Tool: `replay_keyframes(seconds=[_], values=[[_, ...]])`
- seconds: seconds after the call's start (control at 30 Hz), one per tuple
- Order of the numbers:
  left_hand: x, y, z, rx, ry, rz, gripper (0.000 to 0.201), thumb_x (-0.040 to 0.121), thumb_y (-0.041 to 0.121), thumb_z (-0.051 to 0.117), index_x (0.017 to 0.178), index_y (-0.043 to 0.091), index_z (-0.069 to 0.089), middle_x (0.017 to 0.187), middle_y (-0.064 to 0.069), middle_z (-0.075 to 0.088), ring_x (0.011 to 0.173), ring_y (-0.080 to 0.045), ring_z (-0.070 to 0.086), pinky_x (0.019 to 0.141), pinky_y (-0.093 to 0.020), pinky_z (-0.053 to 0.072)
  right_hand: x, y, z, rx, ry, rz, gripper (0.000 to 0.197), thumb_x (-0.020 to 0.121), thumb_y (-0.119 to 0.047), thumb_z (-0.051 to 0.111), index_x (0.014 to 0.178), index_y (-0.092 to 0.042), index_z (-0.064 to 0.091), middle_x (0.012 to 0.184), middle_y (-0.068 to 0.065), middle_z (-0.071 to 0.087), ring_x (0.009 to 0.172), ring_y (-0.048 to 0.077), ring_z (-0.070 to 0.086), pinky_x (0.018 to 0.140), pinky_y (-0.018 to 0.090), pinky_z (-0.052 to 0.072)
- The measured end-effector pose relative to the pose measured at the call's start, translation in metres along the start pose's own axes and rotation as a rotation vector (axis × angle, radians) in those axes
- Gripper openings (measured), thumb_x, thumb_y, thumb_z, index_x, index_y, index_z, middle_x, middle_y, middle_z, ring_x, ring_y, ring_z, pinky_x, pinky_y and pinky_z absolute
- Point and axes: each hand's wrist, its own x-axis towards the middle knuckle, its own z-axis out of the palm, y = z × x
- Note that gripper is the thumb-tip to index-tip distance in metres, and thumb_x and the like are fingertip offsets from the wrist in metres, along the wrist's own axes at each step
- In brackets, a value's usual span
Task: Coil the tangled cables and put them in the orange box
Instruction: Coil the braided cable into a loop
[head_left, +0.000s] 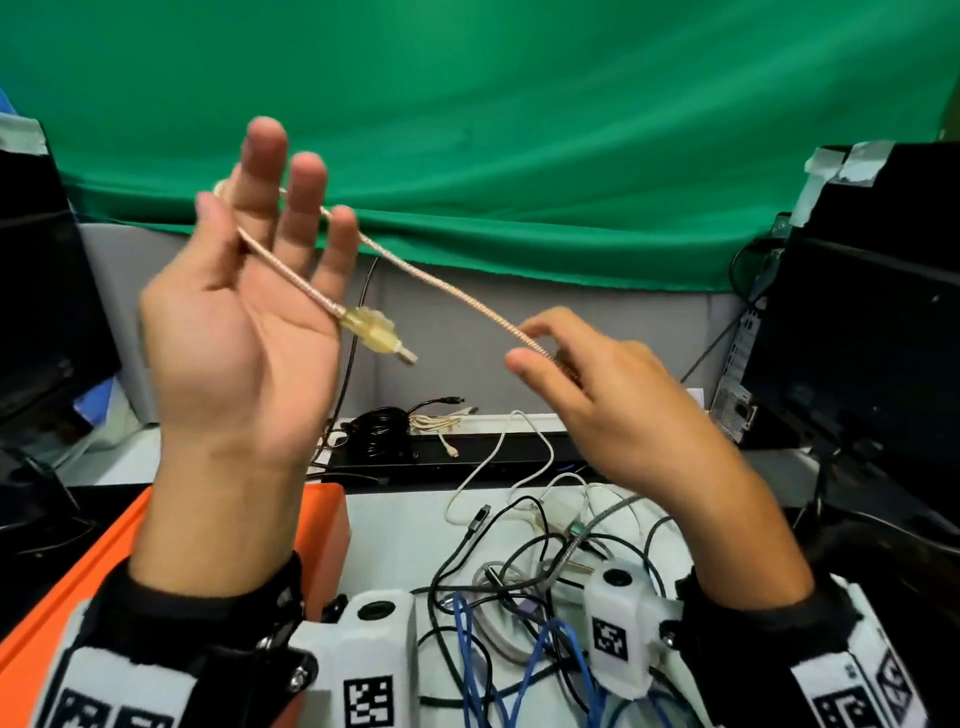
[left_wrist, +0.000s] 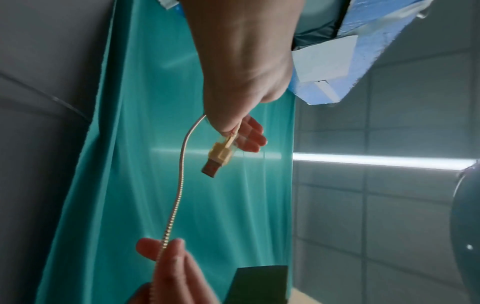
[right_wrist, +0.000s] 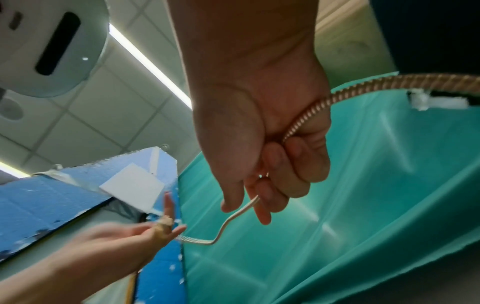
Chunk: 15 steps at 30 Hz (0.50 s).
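A beige braided cable (head_left: 441, 283) stretches between my two raised hands. My left hand (head_left: 249, 312) is palm towards me with its fingers straight. The cable runs across the palm, under the thumb and round behind the fingers. Its translucent yellow USB plug (head_left: 376, 338) sticks out past the palm's edge and hangs free in the left wrist view (left_wrist: 219, 156). My right hand (head_left: 613, 395) pinches the cable (right_wrist: 311, 115), which also passes through its curled fingers. The orange box (head_left: 322, 514) is at the lower left, under my left forearm. Several tangled cables (head_left: 519, 597) lie on the white table (head_left: 395, 530).
Black monitors stand at the left (head_left: 41, 291) and right (head_left: 857, 338). A green cloth (head_left: 519, 130) hangs behind. A black bar (head_left: 467, 457) at the back of the table carries small cable bundles (head_left: 384, 423). White wrist cameras sit low in the head view.
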Motion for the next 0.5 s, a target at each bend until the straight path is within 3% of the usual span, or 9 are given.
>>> replay_keyframes(seconds=[0.07, 0.17, 0.2, 0.27, 0.3, 0.37, 0.43, 0.5], values=[[-0.002, -0.008, 0.001, 0.433, -0.002, 0.077, 0.031, 0.110, 0.023, 0.028, 0.131, 0.011, 0.047, 0.108, 0.001, 0.075, 0.102, -0.020, 0.072, 0.083, -0.040, 0.059, -0.006, -0.014, 0.008, -0.111, -0.012, -0.075, 0.026, 0.103, -0.055, 0.036, 0.110, -0.034, 0.049, 0.075, -0.004, 0.062, 0.078, 0.028, 0.060, 0.070, 0.041, 0.049], [-0.008, -0.026, -0.002, 1.065, -0.169, 0.015, 0.030, 0.103, 0.031, 0.037, 0.130, 0.026, 0.047, 0.099, 0.007, 0.078, 0.096, -0.021, 0.074, 0.088, -0.039, 0.059, -0.014, -0.030, 0.014, -0.174, 0.032, -0.209, 0.021, 0.101, -0.048, 0.043, 0.103, -0.030, 0.054, 0.073, -0.003, 0.063, 0.076, 0.030, 0.059, 0.070, 0.040, 0.051], [-0.010, -0.029, -0.004, 1.232, -0.262, -0.062, 0.028, 0.100, 0.035, 0.039, 0.124, 0.030, 0.053, 0.092, 0.010, 0.077, 0.087, -0.020, 0.075, 0.082, -0.040, 0.059, -0.017, -0.033, 0.012, -0.141, 0.024, -0.240, 0.019, 0.098, -0.047, 0.047, 0.098, -0.030, 0.057, 0.069, -0.004, 0.060, 0.072, 0.027, 0.057, 0.068, 0.040, 0.051], [-0.014, -0.030, -0.006, 1.420, -0.471, -0.294, 0.028, 0.098, 0.040, 0.041, 0.107, 0.028, 0.063, 0.071, 0.011, 0.070, 0.060, -0.021, 0.066, 0.059, -0.040, 0.054, -0.019, -0.032, 0.001, -0.002, -0.004, -0.265, 0.017, 0.094, -0.046, 0.055, 0.089, -0.032, 0.064, 0.064, -0.009, 0.060, 0.064, 0.017, 0.055, 0.063, 0.037, 0.050], [-0.016, -0.028, -0.007, 1.409, -0.554, -0.431, 0.032, 0.098, 0.041, 0.041, 0.099, 0.020, 0.065, 0.062, 0.007, 0.063, 0.050, -0.023, 0.055, 0.049, -0.042, 0.047, -0.020, -0.029, -0.007, 0.081, -0.010, -0.267, 0.018, 0.094, -0.046, 0.059, 0.085, -0.032, 0.067, 0.064, -0.011, 0.062, 0.061, 0.011, 0.056, 0.061, 0.033, 0.049], [-0.018, -0.023, -0.008, 1.216, -0.603, -0.653, 0.036, 0.098, 0.038, 0.042, 0.092, 0.011, 0.066, 0.052, 0.000, 0.049, 0.045, -0.022, 0.034, 0.041, -0.041, 0.030, -0.020, -0.017, -0.022, 0.224, 0.038, -0.273, 0.021, 0.090, -0.045, 0.068, 0.079, -0.028, 0.070, 0.062, -0.009, 0.062, 0.055, 0.006, 0.051, 0.054, 0.023, 0.040], [-0.019, -0.018, -0.006, 0.918, -0.558, -0.721, 0.035, 0.096, 0.033, 0.045, 0.092, 0.010, 0.072, 0.051, -0.001, 0.033, 0.046, -0.017, 0.019, 0.041, -0.033, 0.016, -0.016, -0.005, -0.033, 0.313, 0.175, -0.270, 0.025, 0.084, -0.046, 0.073, 0.075, -0.024, 0.069, 0.060, 0.001, 0.057, 0.053, 0.007, 0.042, 0.051, 0.024, 0.033], [-0.019, -0.017, -0.003, 0.670, -0.524, -0.738, 0.036, 0.096, 0.032, 0.045, 0.092, 0.007, 0.070, 0.054, 0.004, 0.027, 0.044, -0.012, 0.013, 0.040, -0.028, 0.011, -0.012, 0.003, -0.034, 0.378, 0.305, -0.253, 0.029, 0.083, -0.048, 0.073, 0.074, -0.021, 0.068, 0.063, 0.004, 0.055, 0.055, 0.010, 0.040, 0.052, 0.026, 0.033]])
